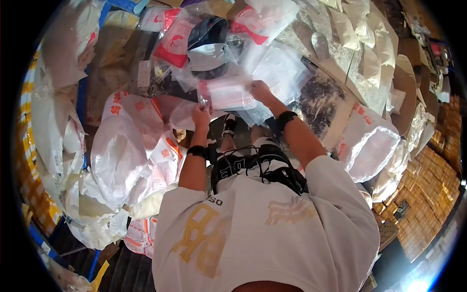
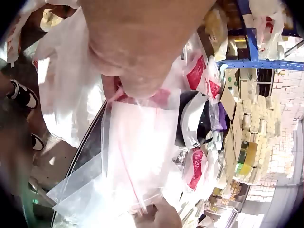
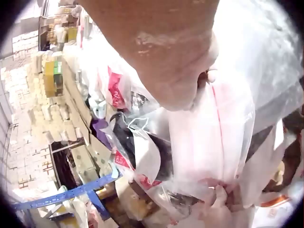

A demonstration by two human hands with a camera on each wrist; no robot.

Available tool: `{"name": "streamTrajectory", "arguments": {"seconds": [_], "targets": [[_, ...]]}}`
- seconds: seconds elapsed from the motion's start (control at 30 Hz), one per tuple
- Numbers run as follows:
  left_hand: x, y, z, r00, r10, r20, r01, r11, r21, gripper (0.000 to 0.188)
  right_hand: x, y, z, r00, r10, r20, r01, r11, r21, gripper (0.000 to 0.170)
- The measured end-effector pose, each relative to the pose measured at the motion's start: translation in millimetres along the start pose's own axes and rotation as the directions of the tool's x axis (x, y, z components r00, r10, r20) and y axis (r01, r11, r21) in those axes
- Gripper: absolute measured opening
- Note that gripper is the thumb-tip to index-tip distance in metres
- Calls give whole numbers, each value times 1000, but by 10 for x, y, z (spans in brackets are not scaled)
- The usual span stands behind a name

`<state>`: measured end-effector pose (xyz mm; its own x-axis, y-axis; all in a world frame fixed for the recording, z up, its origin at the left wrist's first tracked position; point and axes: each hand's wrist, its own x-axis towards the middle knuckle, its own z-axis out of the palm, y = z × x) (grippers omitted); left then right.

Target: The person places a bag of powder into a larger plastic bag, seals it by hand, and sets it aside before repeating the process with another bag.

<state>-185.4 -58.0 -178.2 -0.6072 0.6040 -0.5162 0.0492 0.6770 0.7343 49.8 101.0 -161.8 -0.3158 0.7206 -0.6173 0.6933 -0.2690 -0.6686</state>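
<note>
A clear plastic bag with pale contents and a thin red line (image 1: 231,94) is stretched between both hands. My left hand (image 1: 201,117) pinches its pink-marked end. At the other end, my right hand (image 1: 261,92) grips the edge with curled fingers. In the left wrist view the bag (image 2: 140,152) hangs flat below the left hand (image 2: 137,71), with the right hand (image 2: 159,216) at its far end. The right wrist view shows the bag (image 3: 211,137) between the right hand (image 3: 175,76) and the left hand (image 3: 218,211).
Beyond the hands lies a black and white cap (image 1: 206,48) in clear plastic. More clear bags (image 1: 279,68) lie on the right of it. White sacks with red print stand at left (image 1: 119,146) and right (image 1: 369,146). Stacked brown packages (image 1: 428,190) are at far right.
</note>
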Motion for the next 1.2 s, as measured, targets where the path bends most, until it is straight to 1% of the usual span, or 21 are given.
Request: {"name": "streamTrajectory", "arguments": {"seconds": [0.03,0.1,0.13,0.2,0.23,0.37,0.47,0.5,0.6,0.67,0.77,0.8,0.83,0.87,0.97,1.03,1.07,1.1,1.13,1.17,1.2], "targets": [[20,-29,2,1000,4,-17,-4,999,-36,10,40,90,-104,979,-198,-50,195,979,-65,29],[118,-102,-25,999,12,-52,-18,994,-110,11,66,208,-356,984,-136,-113,147,984,102,28],[179,-177,-14,998,-10,-61,1,989,-146,11,58,235,-499,991,-89,-103,116,945,305,28],[303,-345,20,996,-55,-73,38,977,-211,11,-176,126,-870,993,-103,-60,118,777,619,31],[356,-412,43,994,-77,-77,56,968,-243,11,-184,171,-1038,979,-195,-53,176,694,698,37],[321,-338,13,998,-65,-26,60,987,-146,23,-490,105,-1594,975,-160,-156,217,510,832,40],[109,-169,-55,967,145,-210,-54,921,386,47,-1003,-213,-1836,963,-169,-209,268,538,800,41],[6,-68,-115,943,272,-193,-167,886,434,57,-1149,-283,-1896,957,-175,-231,290,564,773,41],[-401,533,-301,763,646,-33,-561,686,463,78,-1395,-284,-1933,956,-186,-225,287,737,611,40],[-834,1239,-311,499,854,145,-847,446,288,83,-1579,-473,-1794,962,-125,-241,234,834,500,37],[-1347,1781,-108,310,854,417,-950,293,106,77,-1785,-838,-1479,961,-15,-276,134,899,418,35],[-1463,1898,-18,292,836,465,-954,291,75,71,-1821,-909,-1359,957,-22,-289,119,939,323,35],[-1567,1988,70,275,815,510,-955,293,47,66,-1859,-965,-1262,954,-27,-297,97,970,224,34],[-1633,2036,148,211,876,433,-966,255,-45,53,-1960,-1075,-1193,950,-29,-312,112,962,249,35],[-1730,2165,219,310,834,456,-904,408,-131,38,-2049,-1131,-1047,893,-44,-447,181,946,268,38],[-1758,2169,251,337,882,329,-903,402,-153,21,-2180,-1197,-1031,886,-56,-460,249,894,372,40],[-1763,2128,218,388,864,319,-883,449,-141,21,-2286,-1230,-1004,880,-97,-464,353,788,505,41],[-1831,2206,154,435,848,302,-863,489,-131,20,-2439,-1311,-1014,932,-84,-352,324,625,710,42],[-1888,2251,135,554,773,309,-719,631,-291,21,-2506,-1307,-954,926,-107,-361,350,598,721,39],[-1876,2251,122,556,771,310,-707,635,-311,21,-2574,-1304,-871,921,-130,-367,373,571,731,37],[-1885,2273,99,558,768,313,-694,639,-332,22,-2618,-1271,-776,882,-176,-437,434,665,607,37]]}}
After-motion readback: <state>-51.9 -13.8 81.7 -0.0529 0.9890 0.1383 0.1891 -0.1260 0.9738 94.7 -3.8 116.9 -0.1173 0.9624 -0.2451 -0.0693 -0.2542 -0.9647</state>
